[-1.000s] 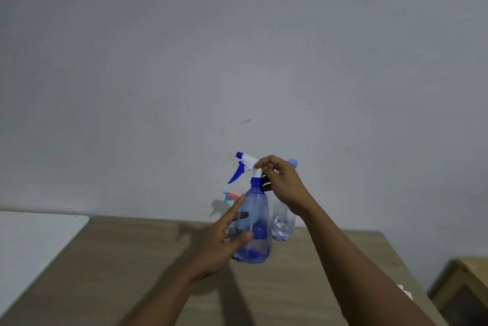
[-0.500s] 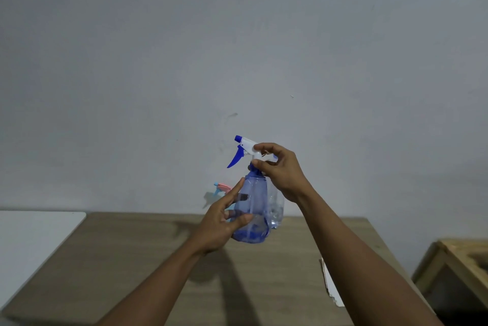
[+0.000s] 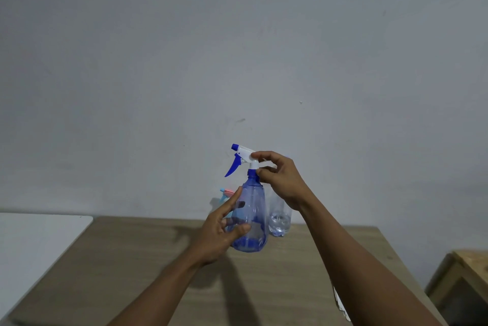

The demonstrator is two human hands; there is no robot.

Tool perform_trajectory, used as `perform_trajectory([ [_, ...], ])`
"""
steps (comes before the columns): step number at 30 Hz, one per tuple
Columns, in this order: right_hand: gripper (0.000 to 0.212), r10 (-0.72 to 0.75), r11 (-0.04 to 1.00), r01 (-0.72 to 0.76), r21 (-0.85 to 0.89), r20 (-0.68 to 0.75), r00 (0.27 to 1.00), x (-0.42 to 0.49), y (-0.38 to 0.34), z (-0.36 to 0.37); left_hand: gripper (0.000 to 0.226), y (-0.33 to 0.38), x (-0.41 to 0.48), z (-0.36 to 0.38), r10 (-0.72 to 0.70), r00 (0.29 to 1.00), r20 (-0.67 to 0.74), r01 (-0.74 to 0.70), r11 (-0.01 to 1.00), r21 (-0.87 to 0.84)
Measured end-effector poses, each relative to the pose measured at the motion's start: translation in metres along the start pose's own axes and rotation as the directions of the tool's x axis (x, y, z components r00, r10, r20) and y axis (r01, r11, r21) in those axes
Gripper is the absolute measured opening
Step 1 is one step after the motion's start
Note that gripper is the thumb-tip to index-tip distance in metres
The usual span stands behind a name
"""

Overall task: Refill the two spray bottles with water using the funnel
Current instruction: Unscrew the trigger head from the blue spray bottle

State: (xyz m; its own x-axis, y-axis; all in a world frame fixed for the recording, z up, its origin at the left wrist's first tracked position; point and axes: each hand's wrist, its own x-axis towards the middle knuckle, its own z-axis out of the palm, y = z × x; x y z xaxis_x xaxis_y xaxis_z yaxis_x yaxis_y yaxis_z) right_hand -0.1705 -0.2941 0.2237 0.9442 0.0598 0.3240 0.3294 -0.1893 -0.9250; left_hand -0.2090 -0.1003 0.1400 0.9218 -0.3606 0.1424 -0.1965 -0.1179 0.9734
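Note:
A translucent blue spray bottle with a white and blue trigger head is held up above the wooden table. My left hand grips its body from the left, thumb across the front. My right hand pinches the blue collar and white neck just below the trigger head. Behind the bottle, a second sprayer's pink and light blue head peeks out at the left. A clear plastic water bottle stands on the table behind my right wrist. No funnel is in view.
A grey wall fills the background. A white surface adjoins the table on the left. A wooden stool or crate stands lower right. A white paper edge shows by my right forearm.
The view has shifted slightly. Both hands keep the blue spray bottle raised, and my right fingers have shifted from the trigger head down towards the collar.

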Motion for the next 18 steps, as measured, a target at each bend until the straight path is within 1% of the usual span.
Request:
perform_trajectory([
  [2,0.029,-0.008,1.000,0.008,0.005,-0.010,1.000,0.001,0.000,0.003,0.078,0.000,0.001,0.000,0.013,1.000,-0.004,-0.013,1.000,0.012],
  [5,0.032,-0.024,0.999,0.023,-0.026,-0.031,0.999,0.003,0.000,0.007,0.078,-0.001,0.002,0.000,0.012,1.000,-0.003,-0.012,1.000,-0.001],
  [8,0.033,-0.009,1.000,0.009,-0.009,-0.017,1.000,0.004,0.001,0.006,0.079,-0.001,0.003,-0.003,0.011,1.000,-0.002,-0.011,1.000,-0.018],
  [13,0.033,-0.011,1.000,0.011,-0.015,-0.021,1.000,0.006,0.000,0.009,0.081,-0.001,0.003,-0.005,0.042,0.999,0.000,-0.042,0.999,0.012],
  [18,0.034,-0.012,1.000,0.011,-0.012,-0.064,0.998,0.008,0.004,0.016,0.078,-0.003,0.003,-0.004,0.037,0.999,-0.016,-0.037,0.999,-0.033],
])
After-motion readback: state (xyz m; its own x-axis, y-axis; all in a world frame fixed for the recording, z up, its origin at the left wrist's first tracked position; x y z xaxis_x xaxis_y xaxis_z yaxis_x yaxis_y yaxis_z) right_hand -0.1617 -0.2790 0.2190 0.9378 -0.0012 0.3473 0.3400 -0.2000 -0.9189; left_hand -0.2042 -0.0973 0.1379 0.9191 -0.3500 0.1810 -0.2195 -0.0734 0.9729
